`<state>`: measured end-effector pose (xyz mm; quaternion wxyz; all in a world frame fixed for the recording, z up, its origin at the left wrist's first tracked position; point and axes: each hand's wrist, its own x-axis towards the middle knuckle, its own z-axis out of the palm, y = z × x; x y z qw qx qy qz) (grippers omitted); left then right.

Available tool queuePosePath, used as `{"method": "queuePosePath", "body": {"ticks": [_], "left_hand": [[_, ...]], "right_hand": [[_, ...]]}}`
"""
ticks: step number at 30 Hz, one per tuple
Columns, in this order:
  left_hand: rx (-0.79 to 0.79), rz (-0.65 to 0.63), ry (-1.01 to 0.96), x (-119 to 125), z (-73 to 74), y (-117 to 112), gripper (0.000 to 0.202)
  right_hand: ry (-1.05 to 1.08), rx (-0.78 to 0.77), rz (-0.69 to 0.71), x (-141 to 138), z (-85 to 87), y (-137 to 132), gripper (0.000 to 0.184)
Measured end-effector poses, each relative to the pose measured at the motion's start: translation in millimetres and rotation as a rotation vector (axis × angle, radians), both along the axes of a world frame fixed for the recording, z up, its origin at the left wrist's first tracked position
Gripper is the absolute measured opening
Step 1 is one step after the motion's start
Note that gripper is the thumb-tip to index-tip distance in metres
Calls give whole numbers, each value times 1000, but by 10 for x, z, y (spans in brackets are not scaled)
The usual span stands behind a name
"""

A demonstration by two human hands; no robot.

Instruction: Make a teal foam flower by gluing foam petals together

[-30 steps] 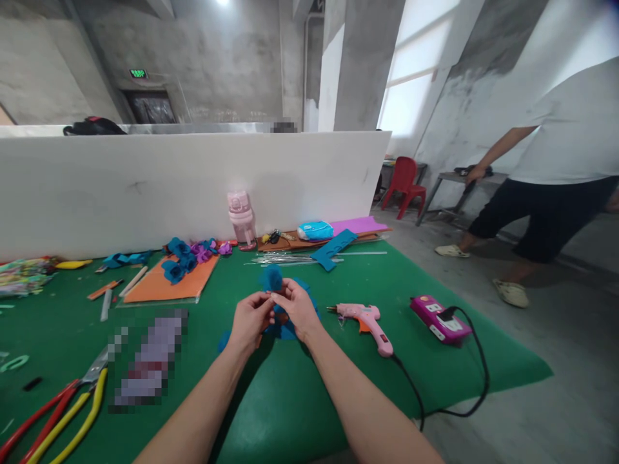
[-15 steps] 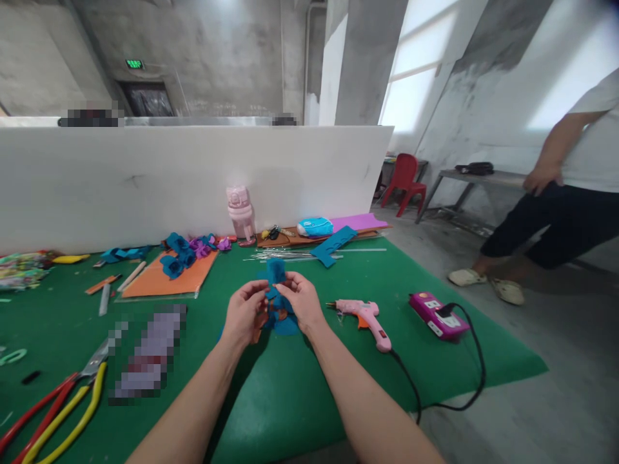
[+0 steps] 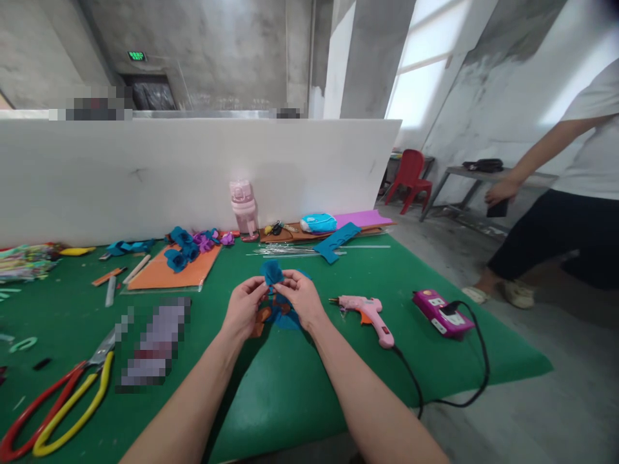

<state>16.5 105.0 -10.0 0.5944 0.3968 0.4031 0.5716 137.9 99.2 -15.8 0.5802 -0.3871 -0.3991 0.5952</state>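
Both my hands meet over the middle of the green table. My left hand and my right hand pinch a small blue felt flower between their fingertips, fingers closed on it. Under the hands lie loose blue felt pieces and an orange scrap. A pink glue gun lies just right of my right hand, its black cord running to a magenta power strip.
Finished blue and purple felt flowers sit on an orange sheet at the back left. Red and yellow pliers lie at the front left. A pink bottle stands by the white board. A person in a white shirt stands at the right.
My hands stayed together on the blue flower, turning it slightly. The person at the right shifted and now holds a dark object low in one hand.
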Motion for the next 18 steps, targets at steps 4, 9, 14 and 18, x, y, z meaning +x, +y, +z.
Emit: {"method": "queuePosePath", "body": {"ticks": [4,9,14,18], "left_hand": [[1,21,5,0,4,3,28],[10,18,-1,-7,-35,23,29],[29,37,12,-17,-72,47,29],[25,51,16,-15,-69,49,29]], "right_hand": [[12,7,-4,-1,1,1,35],[0,13,0,-2,-2,4,35],[2,9,6,-4,-11,13,37],[7,17,4,-2,-14,16,36]]}}
